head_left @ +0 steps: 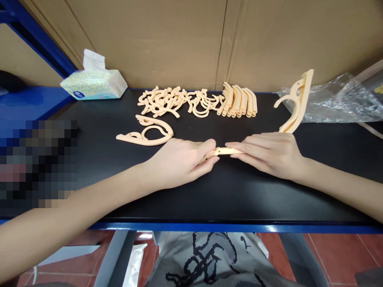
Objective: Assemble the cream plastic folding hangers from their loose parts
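Over the middle of the black table, my left hand (188, 161) and my right hand (269, 153) pinch opposite ends of a cream plastic hanger piece (229, 151). A round joint shows near my left fingertips; the fingers cover both ends of the piece. Just beyond my left hand lies a folding hanger (134, 138) with its arms folded around its curved hook. Behind my right hand rises another cream folding hanger (301, 101), folded, its hook pointing left. My right hand hides its lower end, so I cannot tell whether they touch.
Along the back lie a heap of cream hooks (167, 99), several looser hooks (203, 103) and a row of curved hanger arms (239, 100). A tissue pack (94, 83) is at the back left, crumpled clear plastic (335, 99) at the right. Cardboard (167, 40) stands behind.
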The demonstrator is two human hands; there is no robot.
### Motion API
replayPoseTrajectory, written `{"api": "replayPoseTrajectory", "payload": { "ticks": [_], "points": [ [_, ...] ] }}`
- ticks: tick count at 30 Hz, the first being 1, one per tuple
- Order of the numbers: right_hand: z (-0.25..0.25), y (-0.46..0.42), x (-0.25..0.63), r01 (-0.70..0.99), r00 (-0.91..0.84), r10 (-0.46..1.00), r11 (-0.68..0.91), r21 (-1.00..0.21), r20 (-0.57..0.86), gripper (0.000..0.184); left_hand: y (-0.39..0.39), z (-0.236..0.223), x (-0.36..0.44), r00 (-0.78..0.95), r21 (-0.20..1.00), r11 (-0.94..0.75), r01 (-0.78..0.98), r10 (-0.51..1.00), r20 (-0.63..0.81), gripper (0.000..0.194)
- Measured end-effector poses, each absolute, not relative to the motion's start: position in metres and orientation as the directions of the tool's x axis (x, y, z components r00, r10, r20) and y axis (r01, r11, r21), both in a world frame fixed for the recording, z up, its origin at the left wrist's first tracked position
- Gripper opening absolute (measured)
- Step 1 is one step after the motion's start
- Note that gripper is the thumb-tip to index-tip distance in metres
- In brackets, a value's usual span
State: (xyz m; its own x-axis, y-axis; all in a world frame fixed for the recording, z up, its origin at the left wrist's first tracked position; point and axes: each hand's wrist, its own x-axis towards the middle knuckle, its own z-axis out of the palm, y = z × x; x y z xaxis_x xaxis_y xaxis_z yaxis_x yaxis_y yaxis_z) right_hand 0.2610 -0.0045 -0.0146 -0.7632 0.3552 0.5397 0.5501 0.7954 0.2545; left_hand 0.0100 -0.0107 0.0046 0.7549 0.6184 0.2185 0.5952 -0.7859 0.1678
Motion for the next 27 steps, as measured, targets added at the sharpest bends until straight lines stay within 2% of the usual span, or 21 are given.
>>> {"api": "replayPoseTrajectory", "payload": {
  "ticks": [7,13,18,24,27],
  "points": [
    [-0.0161,-0.0028,0.2598,0.485,-0.815,0.383,0.861,0.151,0.434,0.022,-0.0128,0.0065,0.0110,0.749,0.171,-0.773,0.611,0.635,0.191,0.026],
    [-0.0189,-0.0019,0.2604,0.485,-0.832,0.389,0.857,0.176,0.396,0.024,-0.0117,0.0072,0.0122,0.773,0.147,-0.776,0.613,0.628,0.090,0.027],
    [-0.0200,-0.0023,0.2615,0.485,-0.833,0.408,0.864,0.137,0.375,0.025,-0.0104,0.0061,0.0137,0.789,0.058,-0.790,0.611,0.613,0.047,0.028],
    [-0.0204,-0.0029,0.2619,0.476,-0.830,0.411,0.875,0.093,0.378,0.025,-0.0117,0.0029,0.0145,0.808,-0.058,-0.806,0.589,0.585,0.077,0.028],
    [-0.0204,-0.0033,0.2620,0.472,-0.826,0.430,0.881,0.030,0.365,0.024,-0.0111,0.0011,0.0142,0.812,-0.081,-0.809,0.583,0.576,0.094,0.028]
  ]
}}
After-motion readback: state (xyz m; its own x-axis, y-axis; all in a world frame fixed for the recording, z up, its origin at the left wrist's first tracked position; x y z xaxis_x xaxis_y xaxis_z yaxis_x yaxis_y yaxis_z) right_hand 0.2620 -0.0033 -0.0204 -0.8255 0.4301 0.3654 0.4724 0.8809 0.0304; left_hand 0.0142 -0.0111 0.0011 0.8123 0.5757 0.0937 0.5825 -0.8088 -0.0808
